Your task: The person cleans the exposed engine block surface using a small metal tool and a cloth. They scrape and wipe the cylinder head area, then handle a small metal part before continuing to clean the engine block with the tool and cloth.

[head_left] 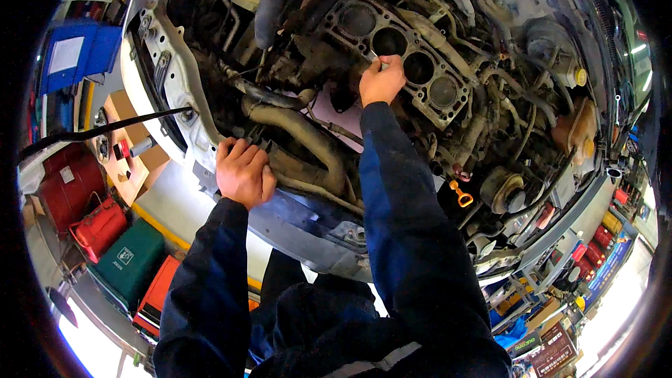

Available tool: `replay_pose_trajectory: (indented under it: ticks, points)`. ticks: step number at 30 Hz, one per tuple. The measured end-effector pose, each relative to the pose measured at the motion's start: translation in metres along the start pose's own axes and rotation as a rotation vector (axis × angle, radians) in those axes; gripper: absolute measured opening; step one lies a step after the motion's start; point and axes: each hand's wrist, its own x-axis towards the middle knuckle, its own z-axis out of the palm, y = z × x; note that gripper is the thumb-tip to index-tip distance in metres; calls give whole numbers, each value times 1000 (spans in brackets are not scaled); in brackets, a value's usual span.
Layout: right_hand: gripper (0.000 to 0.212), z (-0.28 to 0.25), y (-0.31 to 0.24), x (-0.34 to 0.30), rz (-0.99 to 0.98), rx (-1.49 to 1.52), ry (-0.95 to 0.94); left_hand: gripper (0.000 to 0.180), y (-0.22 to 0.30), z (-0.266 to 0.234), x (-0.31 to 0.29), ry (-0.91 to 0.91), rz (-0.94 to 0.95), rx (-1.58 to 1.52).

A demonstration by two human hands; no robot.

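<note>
Dusty engine bay [308, 59], with front frame [203, 129] and, at upper centre, engine block [404, 55].
Frame of pale metal, smooth, curved; block of grimy metal, flat face upward, four round bores [420, 68] in a row, long axis from upper left to lower right. Left hand [243, 173]: on frame, fingers half curled, grip impossible to tell. Right hand [383, 81]: at block's near edge, thumb and fingers drawn together, contents hidden.

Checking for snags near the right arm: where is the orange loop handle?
In the head view, the orange loop handle is right of centre, just right of the right sleeve and below the engine block in the picture.
</note>
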Motion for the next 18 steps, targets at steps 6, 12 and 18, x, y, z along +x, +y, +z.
replay_pose_trajectory:
  ticks: [6, 12, 18]
  points:
    - [11, -22, 21, 3, 106, -12, 9, 16, -1, 0, -9, -78, -50, 2]
    - [14, -24, 19, 3, -51, -45, 25, 15, -2, -1, -7, -58, -33, 3]
    - [13, -17, 9, -1, -10, 17, 21, 13, 1, -1, 0, -3, -7, 3]
